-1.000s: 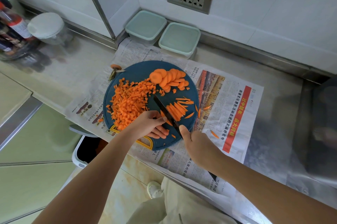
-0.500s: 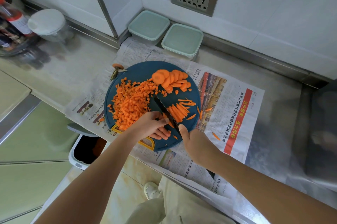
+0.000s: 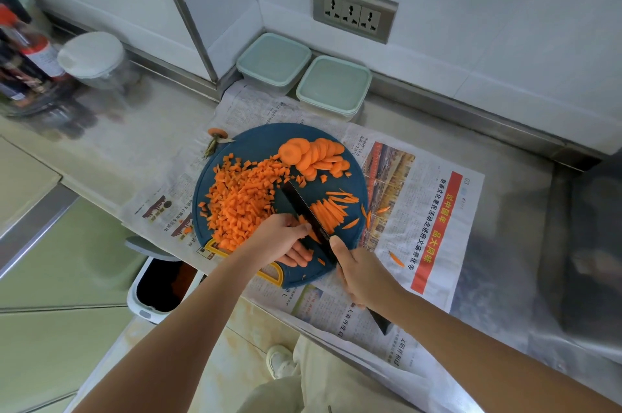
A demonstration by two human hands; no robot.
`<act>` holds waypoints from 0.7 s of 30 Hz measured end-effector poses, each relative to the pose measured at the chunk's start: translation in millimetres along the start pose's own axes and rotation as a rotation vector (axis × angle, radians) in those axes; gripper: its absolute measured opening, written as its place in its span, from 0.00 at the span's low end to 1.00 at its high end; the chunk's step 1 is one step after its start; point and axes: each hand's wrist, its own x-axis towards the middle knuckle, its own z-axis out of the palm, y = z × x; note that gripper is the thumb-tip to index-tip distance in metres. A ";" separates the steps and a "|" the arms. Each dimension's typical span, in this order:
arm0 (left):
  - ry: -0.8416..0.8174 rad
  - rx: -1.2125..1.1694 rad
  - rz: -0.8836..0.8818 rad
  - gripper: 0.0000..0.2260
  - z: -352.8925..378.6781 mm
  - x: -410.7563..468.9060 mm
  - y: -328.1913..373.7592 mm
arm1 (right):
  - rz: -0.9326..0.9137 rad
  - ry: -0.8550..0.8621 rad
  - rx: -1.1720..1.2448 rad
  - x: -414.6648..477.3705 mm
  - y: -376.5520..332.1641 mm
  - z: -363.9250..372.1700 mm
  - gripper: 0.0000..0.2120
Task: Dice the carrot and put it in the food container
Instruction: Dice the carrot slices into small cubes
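Hardly shifted from a second ago, both hands in the same spots. Left hand (image 3: pixel 282 237) with fingers curled over near ends of carrot strips (image 3: pixel 331 210), holding them down on blue cutting board (image 3: pixel 255 143). Right hand (image 3: pixel 363 274) wrapped round handle of black knife (image 3: pixel 304 207), blade just beside left fingers, across the strips. Diced carrot (image 3: pixel 242 200) heaped on board's left half, round slices (image 3: pixel 313 155) at far edge. Lidded food containers (image 3: pixel 274 62) side by side beyond board, at wall, on desk (image 3: pixel 505 194).
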 end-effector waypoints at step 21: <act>0.469 0.753 0.558 0.12 23.8 24.0 39.2 | 0.061 0.117 0.314 9.5 1.1 -101.0 0.30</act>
